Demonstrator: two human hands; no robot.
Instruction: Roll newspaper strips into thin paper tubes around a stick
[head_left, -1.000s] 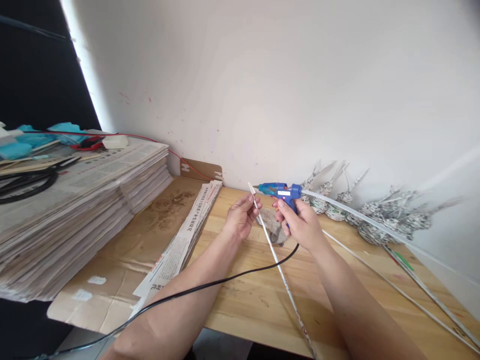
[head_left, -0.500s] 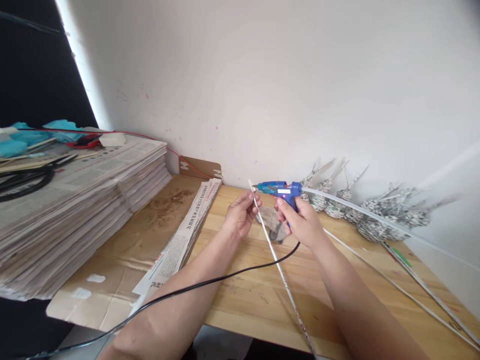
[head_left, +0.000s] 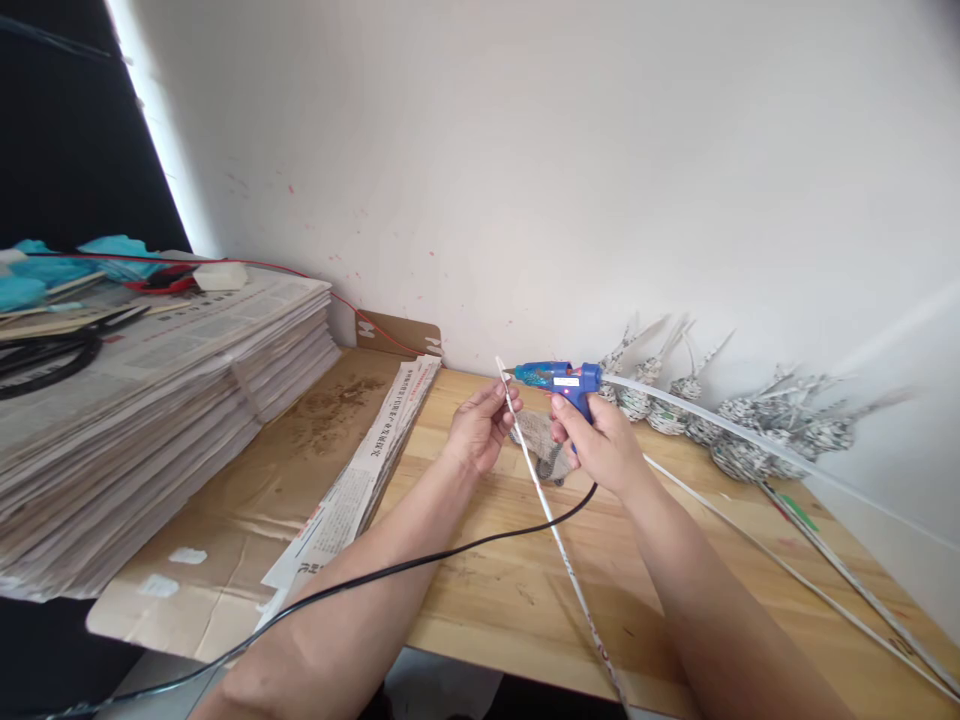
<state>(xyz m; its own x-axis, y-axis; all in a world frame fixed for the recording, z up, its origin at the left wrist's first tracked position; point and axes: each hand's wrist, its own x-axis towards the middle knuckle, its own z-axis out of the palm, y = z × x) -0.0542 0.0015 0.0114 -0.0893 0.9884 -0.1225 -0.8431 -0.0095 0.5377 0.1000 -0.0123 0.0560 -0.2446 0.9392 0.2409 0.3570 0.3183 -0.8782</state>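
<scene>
My left hand [head_left: 482, 425] pinches a long thin rolled-paper stick [head_left: 553, 520] close to its upper end. From there the stick slants down toward me, past the table's front edge. Closed round the handle of a blue hot glue gun [head_left: 562, 378] is my right hand [head_left: 596, 435]. The gun's nozzle points left and is at the stick's tip, beside my left fingertips; whether it touches cannot be made out. A long clear glue stick [head_left: 697, 412] sticks out of the gun's back. Its black cord [head_left: 420, 566] runs left across my left forearm.
A tall newspaper stack [head_left: 172, 420] stands left, bearing scissors [head_left: 60, 350] and blue crumpled material [head_left: 120, 258]. Cut newspaper strips [head_left: 375, 450] lie on cardboard [head_left: 300, 420]. Several woven paper shapes [head_left: 739, 440] line the wall. More paper sticks [head_left: 795, 575] lie right; a grey cloth [head_left: 536, 435] lies behind my hands.
The whole view has shifted very slightly. My hands, the glue gun and the paper stick keep almost the same positions relative to each other.
</scene>
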